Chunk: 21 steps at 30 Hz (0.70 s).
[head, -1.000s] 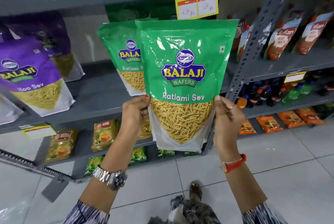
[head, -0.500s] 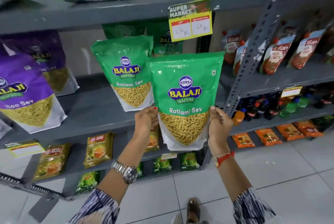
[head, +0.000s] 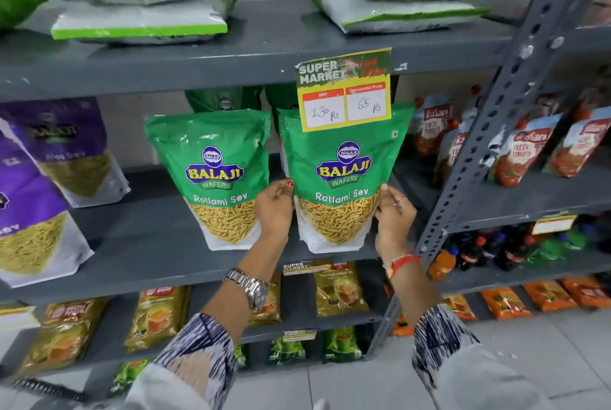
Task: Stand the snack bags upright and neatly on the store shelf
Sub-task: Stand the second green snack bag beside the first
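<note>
**Green sev bag held upright on the shelf**

The grey metal shelf [head: 139, 244] carries two green Ratlami Sev bags, upright, labels outward. The right-hand bag [head: 344, 178], long axis vertical, is clamped between the left hand [head: 274, 211] and right hand [head: 395, 218]. The neighbouring bag [head: 215, 178] stands just beside. A price card [head: 344, 92] hides the held bag's top.

I've moved the green sev bag [head: 344, 175] from mid-air in front of the rack onto the grey shelf [head: 158, 244]. It now stands upright just right of the other green bag [head: 216, 178], w/ left hand [head: 274, 208] & right hand [head: 395, 214] gripping its sides, top edge behind the price tag [head: 344, 89].
</note>
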Each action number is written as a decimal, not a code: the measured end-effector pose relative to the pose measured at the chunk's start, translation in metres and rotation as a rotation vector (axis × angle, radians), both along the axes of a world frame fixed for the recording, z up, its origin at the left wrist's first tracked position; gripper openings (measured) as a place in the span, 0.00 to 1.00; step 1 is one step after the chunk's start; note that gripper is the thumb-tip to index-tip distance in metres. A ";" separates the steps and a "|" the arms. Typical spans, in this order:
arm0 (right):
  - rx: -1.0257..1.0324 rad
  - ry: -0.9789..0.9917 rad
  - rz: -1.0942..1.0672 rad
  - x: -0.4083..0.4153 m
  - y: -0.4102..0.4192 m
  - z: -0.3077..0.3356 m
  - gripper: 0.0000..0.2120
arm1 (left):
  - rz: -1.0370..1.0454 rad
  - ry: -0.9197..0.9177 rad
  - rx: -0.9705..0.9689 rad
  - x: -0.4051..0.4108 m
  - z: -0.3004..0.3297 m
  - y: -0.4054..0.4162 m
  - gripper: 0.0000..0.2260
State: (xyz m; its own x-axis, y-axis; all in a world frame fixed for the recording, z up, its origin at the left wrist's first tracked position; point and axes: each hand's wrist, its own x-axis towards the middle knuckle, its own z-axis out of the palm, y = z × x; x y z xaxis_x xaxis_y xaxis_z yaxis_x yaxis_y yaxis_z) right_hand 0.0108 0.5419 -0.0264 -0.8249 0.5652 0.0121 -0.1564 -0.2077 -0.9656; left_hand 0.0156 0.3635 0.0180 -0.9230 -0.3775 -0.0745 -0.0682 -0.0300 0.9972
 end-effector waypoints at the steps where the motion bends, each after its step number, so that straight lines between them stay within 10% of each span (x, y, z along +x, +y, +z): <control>1: -0.040 -0.002 0.031 -0.006 -0.001 -0.003 0.06 | 0.022 0.000 -0.012 -0.005 0.001 0.001 0.09; 21: 0.214 -0.029 0.251 -0.038 0.013 -0.026 0.09 | 0.066 0.058 -0.297 -0.014 -0.050 0.004 0.11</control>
State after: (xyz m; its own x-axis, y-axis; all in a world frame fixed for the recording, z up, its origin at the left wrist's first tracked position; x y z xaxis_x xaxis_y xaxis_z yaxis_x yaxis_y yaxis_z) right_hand -0.0276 0.5550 -0.0521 -0.9399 0.3312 0.0832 -0.0980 -0.0283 -0.9948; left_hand 0.0021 0.3670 -0.0321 -0.8954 -0.4338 0.1003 -0.0181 0.2606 0.9653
